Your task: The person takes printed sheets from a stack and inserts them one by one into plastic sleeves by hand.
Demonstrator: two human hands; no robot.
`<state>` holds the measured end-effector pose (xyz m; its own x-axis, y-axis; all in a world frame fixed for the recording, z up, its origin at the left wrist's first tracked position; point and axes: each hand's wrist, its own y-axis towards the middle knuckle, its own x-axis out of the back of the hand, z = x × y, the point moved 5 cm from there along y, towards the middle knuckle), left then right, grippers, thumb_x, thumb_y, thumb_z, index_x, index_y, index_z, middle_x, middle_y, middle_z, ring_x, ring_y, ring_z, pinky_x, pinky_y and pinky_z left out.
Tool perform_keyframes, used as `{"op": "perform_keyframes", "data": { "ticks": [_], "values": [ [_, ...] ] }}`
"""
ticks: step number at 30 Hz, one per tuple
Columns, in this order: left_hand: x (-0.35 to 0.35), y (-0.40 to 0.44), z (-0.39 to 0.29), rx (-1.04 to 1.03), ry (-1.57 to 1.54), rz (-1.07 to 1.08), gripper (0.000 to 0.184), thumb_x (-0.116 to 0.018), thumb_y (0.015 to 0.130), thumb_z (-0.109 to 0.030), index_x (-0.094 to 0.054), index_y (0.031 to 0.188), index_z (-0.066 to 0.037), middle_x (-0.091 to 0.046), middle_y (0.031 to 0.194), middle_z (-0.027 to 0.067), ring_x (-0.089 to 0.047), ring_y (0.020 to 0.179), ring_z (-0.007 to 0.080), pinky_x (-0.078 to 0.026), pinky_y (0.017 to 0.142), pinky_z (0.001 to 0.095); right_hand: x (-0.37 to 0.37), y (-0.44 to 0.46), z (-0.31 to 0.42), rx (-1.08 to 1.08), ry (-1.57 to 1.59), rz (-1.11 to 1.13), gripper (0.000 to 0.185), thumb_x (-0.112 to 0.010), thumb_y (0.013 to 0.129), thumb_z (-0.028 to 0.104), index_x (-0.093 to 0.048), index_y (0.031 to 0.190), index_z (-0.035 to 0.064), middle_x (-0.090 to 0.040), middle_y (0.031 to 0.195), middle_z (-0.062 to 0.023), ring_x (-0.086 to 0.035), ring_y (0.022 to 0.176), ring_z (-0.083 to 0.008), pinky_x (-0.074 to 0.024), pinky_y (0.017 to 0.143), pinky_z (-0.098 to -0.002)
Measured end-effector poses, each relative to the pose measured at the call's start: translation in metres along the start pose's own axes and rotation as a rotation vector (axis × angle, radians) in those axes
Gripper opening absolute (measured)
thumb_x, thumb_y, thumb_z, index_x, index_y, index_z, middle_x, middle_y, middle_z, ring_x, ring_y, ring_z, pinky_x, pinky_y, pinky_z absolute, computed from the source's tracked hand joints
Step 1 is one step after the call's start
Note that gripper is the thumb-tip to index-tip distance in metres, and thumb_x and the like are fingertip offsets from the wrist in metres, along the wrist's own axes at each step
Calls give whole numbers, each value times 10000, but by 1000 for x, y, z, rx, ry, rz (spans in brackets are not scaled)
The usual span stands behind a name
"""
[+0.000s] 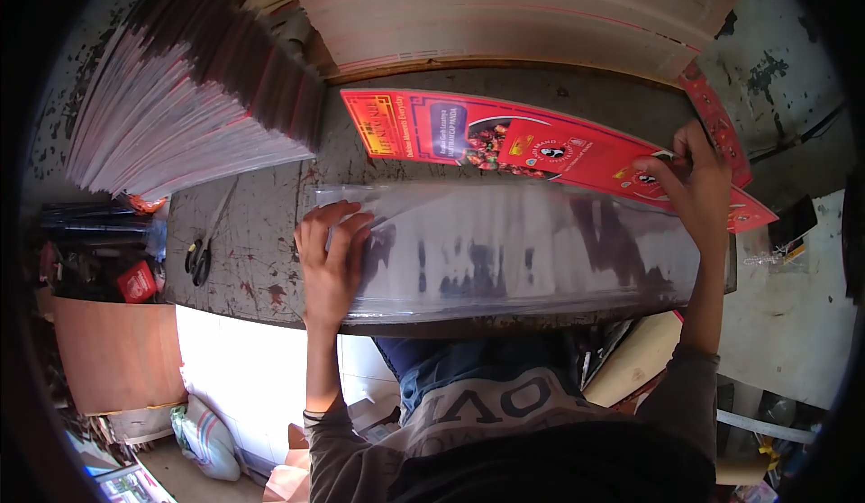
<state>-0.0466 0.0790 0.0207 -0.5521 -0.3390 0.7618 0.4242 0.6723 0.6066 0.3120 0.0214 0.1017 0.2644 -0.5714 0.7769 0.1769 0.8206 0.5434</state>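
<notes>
Scratched and worn, a dark table (243,219) is spreading beneath the work, with pale-backed boards (523,21) standing along its far side and a tall stack of thin sheets (194,106) leaning at its far left. Black-handled scissors (202,261) are lying on the bare left part of the tabletop.

Across the near side, a long clear plastic sleeve (505,255) is lying flat, catching streaks of glare; dark patches are showing through or reflecting on it, and which of the two cannot be told. The left hand (326,255) is resting on the sleeve's left end with its fingers bent; whether it is pinching the plastic cannot be told. The right hand (701,183) is gripping a red printed card (550,153) near its right end, the thumb pressing on the printed face. That card is slanting along the sleeve's far edge, tilted up, and whether its lower edge is entering the sleeve cannot be made out. Another red printed piece (718,124) is standing just behind the right hand.

Below the table, at lower left, a striped sack (212,440) is bulging on the floor, its contents hidden. Nearer the table's left edge, a small red box (137,282) is sitting among dark clutter.
</notes>
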Motion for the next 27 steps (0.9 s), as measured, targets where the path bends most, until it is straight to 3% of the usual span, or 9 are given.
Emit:
{"op": "perform_keyframes", "data": {
  "ticks": [5, 8, 10, 11, 15, 17, 21, 24, 27],
  "values": [
    [5, -6, -8, -92, 244, -22, 234, -620, 712, -77, -621, 935, -148, -560, 954, -23, -503, 944, 176, -348, 844, 399, -12, 27, 25, 91, 79, 81, 504, -749, 667, 366, -352, 704, 56, -300, 572, -59, -320, 500, -175, -337, 456, -285],
    [6, -1, -10, -131, 376, 80, 169, -600, 714, -111, -615, 874, -161, -563, 953, -56, -502, 992, 152, -315, 931, 446, -17, 43, 46, 209, 69, 92, 458, -717, 695, 373, -393, 722, 50, -372, 572, -84, -382, 501, -218, -361, 486, -312],
    [7, 3, -4, -132, 350, 123, 153, -609, 701, -109, -609, 844, -162, -565, 949, -70, -489, 1064, 129, -256, 1015, 489, -21, 53, 68, 420, 97, 49, 357, -671, 743, 343, -476, 763, 45, -490, 604, -113, -489, 543, -271, -398, 523, -351],
    [5, 4, -2, -133, 311, 154, 133, -613, 717, -96, -576, 836, -141, -570, 991, -59, -484, 1101, 148, -204, 1049, 533, -24, 58, 77, 417, 92, 44, 357, -671, 743, 343, -476, 763, 45, -490, 604, -113, -489, 543, -271, -398, 523, -351],
    [-1, 1, 9, -86, 66, 166, 117, -597, 749, -70, -536, 840, -109, -570, 1083, -35, -504, 1079, 182, -197, 1045, 559, -37, 79, 133, 613, 254, 105, 228, -581, 817, 291, -567, 821, 64, -621, 680, -89, -596, 616, -284, -456, 541, -388],
    [-3, 1, 12, -27, -53, 226, 82, -537, 782, -13, -490, 821, -67, -550, 1173, 45, -511, 1103, 243, -199, 1053, 558, -42, 92, 161, 604, 384, 195, 187, -572, 819, 236, -575, 799, 50, -646, 698, -73, -619, 622, -270, -478, 552, -376],
    [-1, 0, 13, -16, -83, 245, 80, -528, 773, -34, -478, 829, -60, -534, 1200, 83, -512, 1102, 259, -210, 1050, 549, -51, 108, 220, 716, 580, 240, 146, -548, 776, 123, -591, 755, -15, -634, 678, -155, -632, 642, -307, -505, 607, -395],
    [-2, -1, 15, -17, -150, 251, 94, -539, 754, -45, -479, 826, -46, -533, 1200, 94, -489, 1120, 307, -235, 1041, 531, -74, 111, 255, 830, 647, 64, 227, -590, 818, 227, -546, 761, 12, -578, 565, -152, -592, 537, -304, -452, 510, -400],
    [-1, -2, 16, -26, -164, 168, 139, -599, 750, -82, -502, 839, -37, -549, 1164, 96, -509, 1057, 289, -266, 1020, 514, -94, 102, 260, 709, 608, 196, 244, -589, 819, 222, -541, 747, -6, -576, 566, -158, -596, 560, -331, -455, 528, -425]
  ]
}}
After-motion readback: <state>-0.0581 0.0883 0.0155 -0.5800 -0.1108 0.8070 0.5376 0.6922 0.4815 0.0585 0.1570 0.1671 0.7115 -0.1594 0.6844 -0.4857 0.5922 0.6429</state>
